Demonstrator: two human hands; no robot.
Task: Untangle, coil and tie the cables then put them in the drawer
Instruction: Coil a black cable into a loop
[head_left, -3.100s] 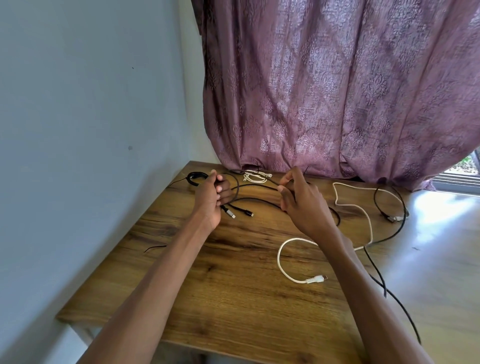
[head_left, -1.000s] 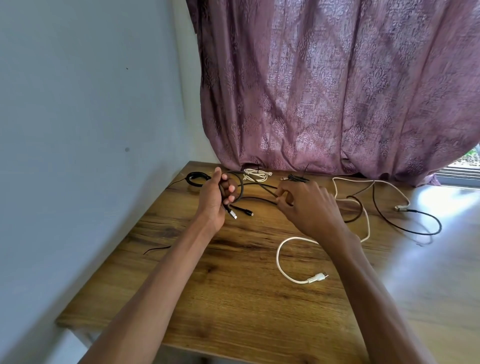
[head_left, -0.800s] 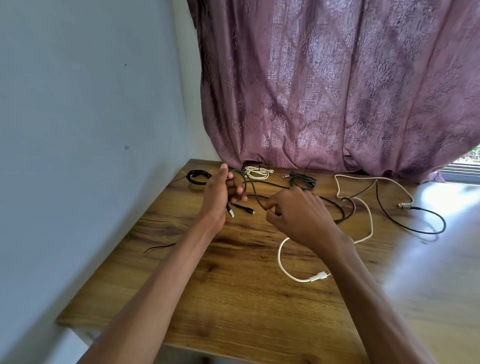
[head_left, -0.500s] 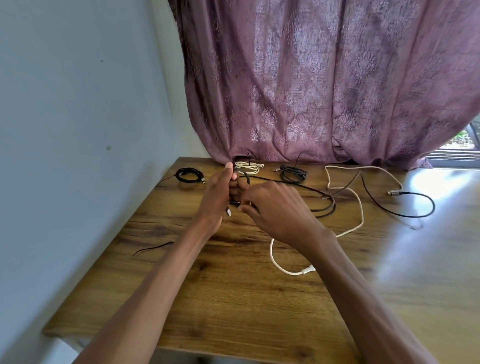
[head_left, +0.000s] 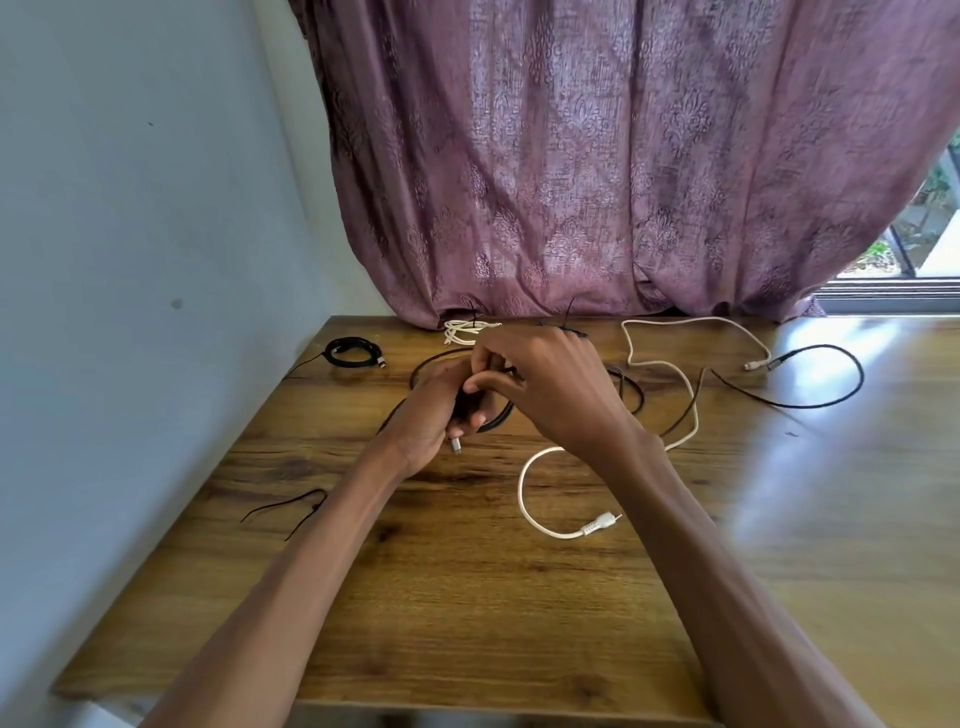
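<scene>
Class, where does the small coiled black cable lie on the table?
The small coiled black cable lies at the table's far left corner, near the wall, left of both hands.

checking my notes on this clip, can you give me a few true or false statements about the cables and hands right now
1. Both hands hold the black cable. True.
2. The long white cable is coiled and tied. False: it lies loose across the table.
3. A small coiled black cable lies near the wall. True.
4. The left hand rests flat on the table. False: it grips the black cable, as does the right hand.
</scene>
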